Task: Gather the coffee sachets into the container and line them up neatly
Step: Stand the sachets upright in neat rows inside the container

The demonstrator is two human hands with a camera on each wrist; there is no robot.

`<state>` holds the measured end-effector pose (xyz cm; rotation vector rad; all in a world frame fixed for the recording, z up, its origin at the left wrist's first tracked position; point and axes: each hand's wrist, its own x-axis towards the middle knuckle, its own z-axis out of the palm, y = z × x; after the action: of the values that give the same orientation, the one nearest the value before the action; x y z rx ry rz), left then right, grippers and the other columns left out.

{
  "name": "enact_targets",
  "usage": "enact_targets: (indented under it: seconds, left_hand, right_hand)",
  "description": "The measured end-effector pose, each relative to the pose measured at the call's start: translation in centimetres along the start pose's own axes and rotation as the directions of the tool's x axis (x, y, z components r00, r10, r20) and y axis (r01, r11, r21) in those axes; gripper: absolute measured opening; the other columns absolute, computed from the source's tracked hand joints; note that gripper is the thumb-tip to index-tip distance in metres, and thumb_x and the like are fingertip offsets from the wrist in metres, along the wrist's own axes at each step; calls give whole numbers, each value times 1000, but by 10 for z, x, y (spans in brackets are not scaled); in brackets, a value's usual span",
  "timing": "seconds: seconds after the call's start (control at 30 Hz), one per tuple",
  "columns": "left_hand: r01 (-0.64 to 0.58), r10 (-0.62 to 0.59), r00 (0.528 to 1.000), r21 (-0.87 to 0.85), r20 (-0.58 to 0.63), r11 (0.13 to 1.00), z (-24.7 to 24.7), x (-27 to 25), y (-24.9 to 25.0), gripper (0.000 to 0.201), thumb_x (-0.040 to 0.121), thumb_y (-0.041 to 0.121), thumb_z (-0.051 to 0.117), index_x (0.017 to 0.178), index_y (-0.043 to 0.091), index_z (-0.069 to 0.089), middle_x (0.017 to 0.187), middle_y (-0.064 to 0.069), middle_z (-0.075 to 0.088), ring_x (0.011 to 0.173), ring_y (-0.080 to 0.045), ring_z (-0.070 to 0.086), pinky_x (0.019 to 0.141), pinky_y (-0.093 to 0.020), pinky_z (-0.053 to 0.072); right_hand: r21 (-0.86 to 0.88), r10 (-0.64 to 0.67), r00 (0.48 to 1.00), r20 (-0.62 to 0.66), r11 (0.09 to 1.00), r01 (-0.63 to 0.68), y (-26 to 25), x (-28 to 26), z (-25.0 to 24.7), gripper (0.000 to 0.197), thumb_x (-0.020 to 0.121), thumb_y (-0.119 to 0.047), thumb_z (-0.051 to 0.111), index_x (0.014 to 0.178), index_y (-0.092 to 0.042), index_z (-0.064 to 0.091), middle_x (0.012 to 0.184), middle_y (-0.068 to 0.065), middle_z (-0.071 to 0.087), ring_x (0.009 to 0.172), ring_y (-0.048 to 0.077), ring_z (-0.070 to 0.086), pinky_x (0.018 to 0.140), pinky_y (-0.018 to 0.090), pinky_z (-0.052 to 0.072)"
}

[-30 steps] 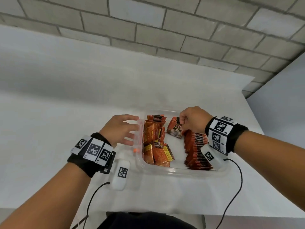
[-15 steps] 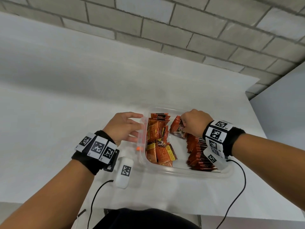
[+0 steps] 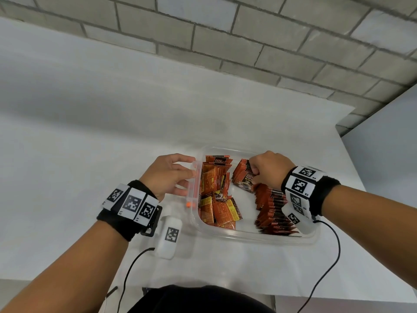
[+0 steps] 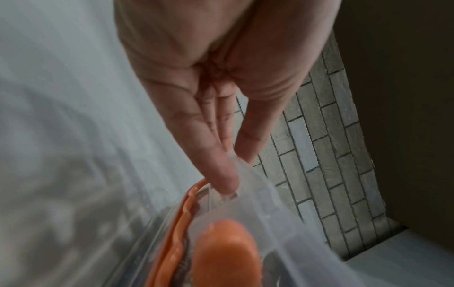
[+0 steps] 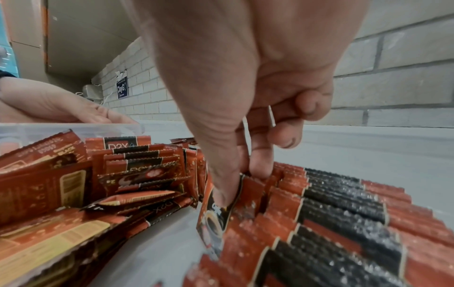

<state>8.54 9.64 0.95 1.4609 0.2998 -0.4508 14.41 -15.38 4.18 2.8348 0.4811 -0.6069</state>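
A clear plastic container (image 3: 248,236) with an orange-trimmed clasp (image 4: 228,252) sits on the white table. Inside, loose orange-red coffee sachets (image 3: 216,195) lie jumbled on the left, and a neat upright row of sachets (image 3: 270,211) fills the right side. My right hand (image 3: 266,170) pinches a small bundle of sachets (image 3: 243,179) at the far end of that row, thumb on the front sachet (image 5: 216,211). My left hand (image 3: 171,175) rests with straight fingers against the container's left rim (image 4: 236,184).
The container stands near the table's front right part. A brick wall (image 3: 248,37) rises behind the table. Black cables (image 3: 327,256) run from both wrist units toward my body. White table surface (image 3: 79,154) stretches to the left.
My right hand has stayed on the bundle at the row's far end, tilting it slightly more upright. The left hand stays at the rim. The head view has moved closer.
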Motion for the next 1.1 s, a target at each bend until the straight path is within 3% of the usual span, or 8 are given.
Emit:
enact_targets:
  seconds: [0.23, 0.33, 0.4, 0.47, 0.53, 0.67, 0.8, 1.1]
  left_hand:
    - [7, -7, 1000, 10, 3, 1000, -1, 1, -1, 30, 84, 4, 69, 110, 19, 64, 88, -11, 68, 62, -15, 63, 52, -27, 53]
    - [9, -9, 1000, 8, 2, 1000, -1, 2, -2, 30, 84, 5, 69, 110, 19, 64, 87, -10, 68, 61, -15, 63, 52, -27, 53]
    - [7, -7, 1000, 3, 5, 1000, -1, 1, -2, 30, 84, 4, 69, 110, 19, 64, 87, -10, 68, 61, -15, 63, 51, -26, 53]
    - [6, -6, 1000, 4, 6, 1000, -1, 1, -2, 30, 84, 4, 69, 110, 18, 64, 86, -10, 68, 61, -16, 63, 51, -27, 53]
    - [6, -6, 1000, 3, 7, 1000, -1, 2, -2, 30, 84, 4, 69, 110, 18, 64, 86, -9, 68, 61, -16, 62, 51, -27, 53]
    - [8, -8, 1000, -10, 7, 1000, 0, 1, -2, 30, 84, 5, 69, 109, 19, 64, 87, -10, 67, 61, -16, 62, 50, -26, 52]
    - [14, -13, 1000, -21, 10, 1000, -1, 1, -3, 30, 84, 5, 69, 110, 19, 64, 86, -8, 67, 60, -15, 62, 51, -26, 53]
    - [14, -14, 1000, -4, 17, 1000, -2, 1, -3, 31, 84, 7, 70, 110, 20, 64, 87, -7, 67, 62, -14, 61, 52, -27, 52]
  right_hand:
    - [252, 28, 983, -180, 968, 18, -7, -18, -9, 22, 85, -34, 66, 91, -18, 54, 84, -4, 52, 76, 17, 50, 57, 26, 33]
    - [428, 30, 998, 53, 903, -50, -23, -30, -9, 27, 86, -41, 63, 91, -15, 62, 83, -4, 59, 79, 15, 57, 62, 23, 44]
    - [394, -7, 963, 268, 914, -103, -33, -31, -5, 41, 90, -44, 58, 100, -6, 67, 93, 5, 66, 86, 21, 63, 70, 27, 50]
    - [407, -6, 929, 371, 900, -156, -40, -30, -3, 46, 92, -41, 56, 104, 2, 66, 88, 9, 65, 77, 21, 64, 64, 25, 52]
    - [488, 27, 912, 409, 838, -244, -45, -26, -2, 39, 93, -33, 58, 106, 2, 65, 83, 7, 63, 67, 15, 60, 63, 24, 53]
    - [716, 139, 913, 383, 580, -388, -51, -17, -3, 20, 92, -13, 55, 108, -2, 61, 89, 6, 62, 74, 15, 57, 64, 29, 54]
    - [834, 204, 909, 364, 363, -416, -58, -8, -7, 27, 93, -27, 53, 110, -5, 57, 94, 8, 62, 74, 17, 57, 60, 26, 53]
    - [797, 199, 868, 455, 343, -496, -72, 4, -3, 32, 81, -42, 70, 87, -16, 53, 91, 6, 53, 79, 19, 55, 69, 31, 53]
